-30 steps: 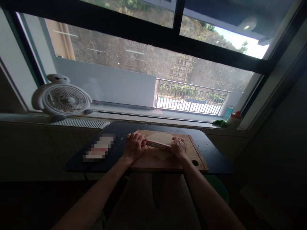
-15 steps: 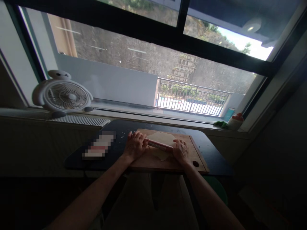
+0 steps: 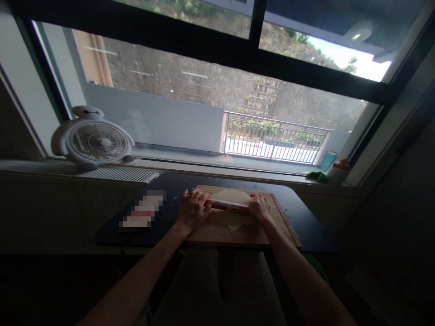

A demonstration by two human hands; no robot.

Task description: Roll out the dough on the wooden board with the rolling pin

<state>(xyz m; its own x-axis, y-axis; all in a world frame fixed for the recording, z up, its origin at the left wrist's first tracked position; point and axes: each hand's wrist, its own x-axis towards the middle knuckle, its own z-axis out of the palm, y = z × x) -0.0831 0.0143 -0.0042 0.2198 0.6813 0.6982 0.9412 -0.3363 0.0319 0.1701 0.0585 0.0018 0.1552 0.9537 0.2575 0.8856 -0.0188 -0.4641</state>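
Note:
A thin sheet of pale dough (image 3: 234, 196) with an uneven edge lies on a wooden cutting board (image 3: 210, 234). Across the dough runs a slim red-and-white printed tube (image 3: 227, 205). My left hand (image 3: 194, 207) is closed over the tube's left end, fingers curled on top of it. Around the right end my right hand (image 3: 260, 206) is likewise closed. Both palms cover the ends, so only the tube's middle shows. Part of the dough reaches out on the near side of the tube.
The board rests on a dark table (image 3: 306, 222) with white specks near its far left. A blurred-out item (image 3: 144, 210) lies at the table's left. On the sill stand a white fan (image 3: 98, 140), a green cloth (image 3: 316, 176) and a bottle (image 3: 339, 172), below a large window.
The tube has turned, showing more white print on top. Its right end and my right hand have moved away from me, and my right arm now hides the board's hole.

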